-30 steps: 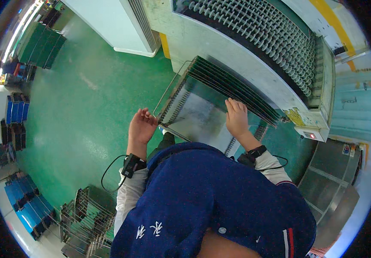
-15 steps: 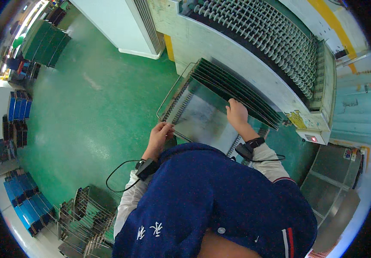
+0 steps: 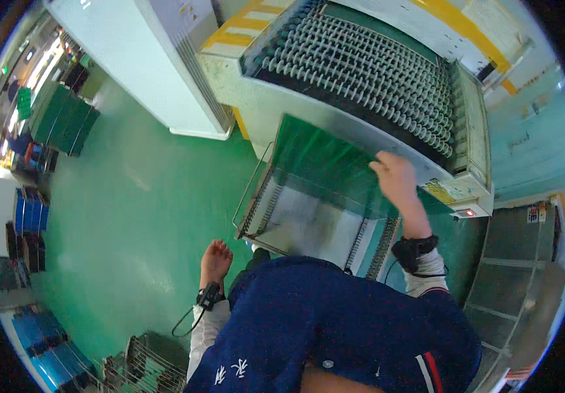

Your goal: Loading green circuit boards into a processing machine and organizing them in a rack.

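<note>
Several thin green panels (image 3: 325, 149) stand on edge, blurred, at the far end of a metal rack (image 3: 251, 208) with coil-like slotted rails. My right hand (image 3: 397, 180) is at their upper right edge, fingers curled. Blur hides whether it grips a panel or only touches one. Off the rack's near left corner, my left hand (image 3: 217, 262) hangs over the floor, fingers loosely bent and apart, holding nothing. Between the rack's rails (image 3: 358, 243) the pale base (image 3: 309, 219) shows.
Beyond the rack stands a machine with rows of wheeled rollers (image 3: 374, 78). A tall white cabinet (image 3: 138, 65) is at the far left. A grey framed panel (image 3: 508, 275) stands at right. Wire racks (image 3: 142, 363) and blue stacks (image 3: 50, 347) sit at lower left.
My left hand has left the rack's near left corner and moved back left. My right hand has moved right to the panels' edge. The panels now show a broad green face.
</note>
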Demonstrator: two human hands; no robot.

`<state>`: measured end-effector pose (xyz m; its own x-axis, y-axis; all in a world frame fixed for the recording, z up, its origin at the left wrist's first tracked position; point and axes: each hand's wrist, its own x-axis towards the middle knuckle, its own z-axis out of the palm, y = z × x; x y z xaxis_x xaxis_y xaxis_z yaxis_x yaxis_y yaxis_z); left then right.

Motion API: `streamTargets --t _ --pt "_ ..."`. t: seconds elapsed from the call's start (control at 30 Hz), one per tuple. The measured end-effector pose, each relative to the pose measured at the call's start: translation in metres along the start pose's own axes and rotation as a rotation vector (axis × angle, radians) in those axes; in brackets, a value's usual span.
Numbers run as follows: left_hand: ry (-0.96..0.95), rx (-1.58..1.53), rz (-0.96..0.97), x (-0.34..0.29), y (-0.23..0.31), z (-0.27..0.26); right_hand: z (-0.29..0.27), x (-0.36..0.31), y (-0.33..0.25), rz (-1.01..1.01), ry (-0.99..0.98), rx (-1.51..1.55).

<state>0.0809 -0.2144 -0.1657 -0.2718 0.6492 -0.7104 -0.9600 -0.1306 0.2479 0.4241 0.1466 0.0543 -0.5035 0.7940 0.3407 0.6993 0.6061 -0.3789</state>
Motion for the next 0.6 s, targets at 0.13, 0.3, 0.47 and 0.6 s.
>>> streamTargets --t 0.13,0.3,0.47,0.6 --pt "0.159 -0.020 0.058 -0.002 0.006 -0.038 -0.063 0.020 0.044 0.333 0.076 0.232" --pt "0.174 -0.098 0.044 -0.004 0.010 -0.073 -0.070 0.038 0.088 0.625 0.475 1.398" --pt "0.281 -0.059 0.071 -0.002 0.003 -0.072 -0.040 0.051 0.121 0.667 0.221 1.745" --pt "0.262 0.017 0.067 -0.002 0.000 -0.063 -0.003 0.082 0.142 0.829 0.319 1.848"
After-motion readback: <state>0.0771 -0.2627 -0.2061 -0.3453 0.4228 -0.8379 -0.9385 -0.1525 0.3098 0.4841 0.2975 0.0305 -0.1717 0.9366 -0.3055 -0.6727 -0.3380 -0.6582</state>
